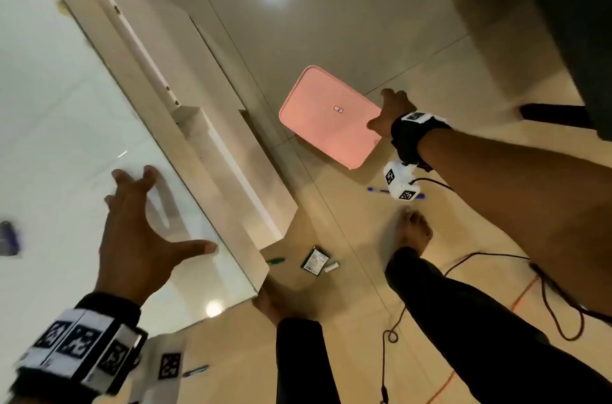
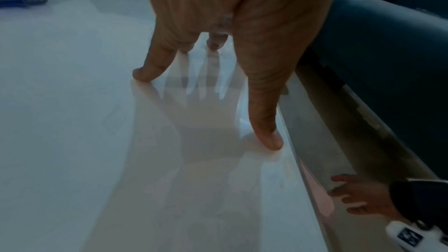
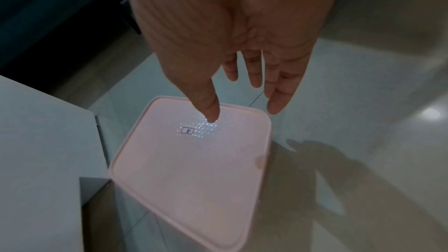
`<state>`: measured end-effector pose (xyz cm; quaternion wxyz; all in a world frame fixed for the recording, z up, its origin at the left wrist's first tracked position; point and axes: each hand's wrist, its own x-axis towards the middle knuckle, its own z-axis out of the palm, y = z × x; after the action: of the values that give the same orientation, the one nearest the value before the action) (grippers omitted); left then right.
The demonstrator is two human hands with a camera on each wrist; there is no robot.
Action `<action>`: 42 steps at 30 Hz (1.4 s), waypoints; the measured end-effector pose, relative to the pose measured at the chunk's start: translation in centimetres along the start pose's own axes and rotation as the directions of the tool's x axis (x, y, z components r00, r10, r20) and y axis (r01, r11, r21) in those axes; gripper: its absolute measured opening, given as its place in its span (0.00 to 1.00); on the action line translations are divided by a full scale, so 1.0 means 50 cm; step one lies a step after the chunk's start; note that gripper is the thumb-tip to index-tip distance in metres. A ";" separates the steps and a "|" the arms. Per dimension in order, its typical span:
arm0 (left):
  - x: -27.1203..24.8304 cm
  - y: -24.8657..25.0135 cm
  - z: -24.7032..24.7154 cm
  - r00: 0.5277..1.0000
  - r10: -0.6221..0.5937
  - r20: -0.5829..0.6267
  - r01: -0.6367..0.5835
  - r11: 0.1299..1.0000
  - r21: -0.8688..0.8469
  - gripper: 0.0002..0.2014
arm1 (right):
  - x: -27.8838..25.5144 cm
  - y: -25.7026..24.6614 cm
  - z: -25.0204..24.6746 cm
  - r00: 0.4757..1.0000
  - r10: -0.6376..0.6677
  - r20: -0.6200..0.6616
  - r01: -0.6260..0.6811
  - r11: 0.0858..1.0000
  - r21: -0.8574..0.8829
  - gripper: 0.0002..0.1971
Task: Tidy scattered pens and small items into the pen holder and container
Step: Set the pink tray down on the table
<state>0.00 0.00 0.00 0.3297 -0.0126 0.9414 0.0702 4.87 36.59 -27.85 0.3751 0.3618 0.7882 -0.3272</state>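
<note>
Step judged: pink container (image 1: 329,115) being reached on floor, at 1 o'clock from feet. Right hand (image 1: 390,112) spread, nothing gripped, thumb over lid. Left hand (image 1: 142,228) splayed, fingertips braced on white table (image 1: 49,99). Blue pen (image 1: 379,190), green pen (image 1: 276,260) scattered at 6 o'clock of container. Next: lid edge to be gripped.

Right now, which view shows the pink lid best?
The right wrist view: the lid fills it, label readable as a mark. The head view shows it whole but smaller, below the right hand. The left wrist view shows only a pink sliver.

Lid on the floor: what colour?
Pink lid, with a small red-edged label; head view shows it best.
</note>
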 end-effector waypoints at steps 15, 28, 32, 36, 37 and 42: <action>0.057 -0.125 0.048 0.989 0.132 -0.070 -0.135 0.990 -0.032 0.70 | -0.065 0.072 0.091 0.990 -0.118 -0.076 0.129 0.979 0.159 0.25; 0.007 -0.057 0.006 0.995 0.104 0.003 -0.104 0.994 -0.021 0.67 | -0.514 0.062 -0.089 0.927 0.203 -0.314 0.043 0.777 0.628 0.06; -0.034 -0.069 0.016 0.979 0.153 -0.133 -0.190 0.919 -0.345 0.38 | -0.714 -0.003 -0.140 0.927 0.095 -0.362 0.265 0.516 0.815 0.04; -0.146 -0.201 -0.026 0.986 -0.010 -0.165 -0.109 0.709 -0.697 0.17 | -0.870 -0.173 -0.092 0.936 -0.093 -0.340 0.352 0.274 0.895 0.14; -0.174 -0.234 -0.032 0.988 -0.027 -0.155 -0.098 0.665 -0.740 0.14 | -0.892 -0.218 -0.065 0.940 -0.115 -0.320 0.339 0.231 0.912 0.13; -0.279 -0.451 -0.068 0.974 -0.150 -0.171 -0.062 0.547 -0.835 0.11 | -0.924 -0.453 0.149 0.956 -0.182 -0.229 0.263 0.199 0.944 0.09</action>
<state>10.41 -23.14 8.53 0.1783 -0.1993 0.8243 0.4991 10.12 3.85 12.21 -0.0059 0.4084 0.4726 -0.7809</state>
